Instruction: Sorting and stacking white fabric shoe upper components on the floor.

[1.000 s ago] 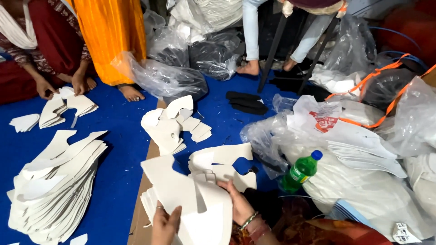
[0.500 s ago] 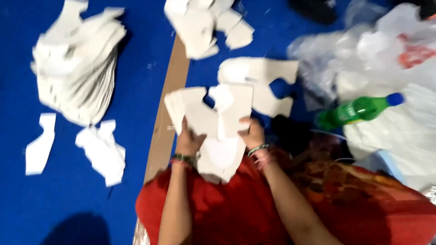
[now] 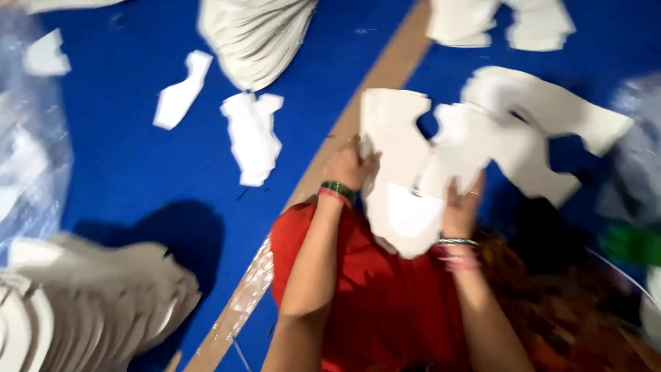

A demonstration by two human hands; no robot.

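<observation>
Both hands are on the white cut-out sheet (image 3: 413,172) at centre frame, just above the lap in red cloth (image 3: 372,289). The left hand (image 3: 350,167) grasps its left edge, fingers curled round the rim; the right hand (image 3: 460,201) pinches the lower right part, thumb on top. The picture is blurred, so whether 1 sheet or a thin stack of 2 or more is held cannot be told.

The piece looks light and thin, stiff enough to keep its outline yet likely to flex and crease if gripped hard. Its notches and narrow tabs look like the weak spots; the broad body near the edges, where the hands are, seems the safest hold.

Under it lies a blue floor covering (image 3: 138,158) with a brown taped strip (image 3: 385,76) running diagonally. Loose white pieces (image 3: 251,134) sit at upper centre-left, a fanned pile (image 3: 96,303) at lower left, another pile (image 3: 255,34) at top, and clear plastic bagging (image 3: 27,158) on the left edge.
</observation>
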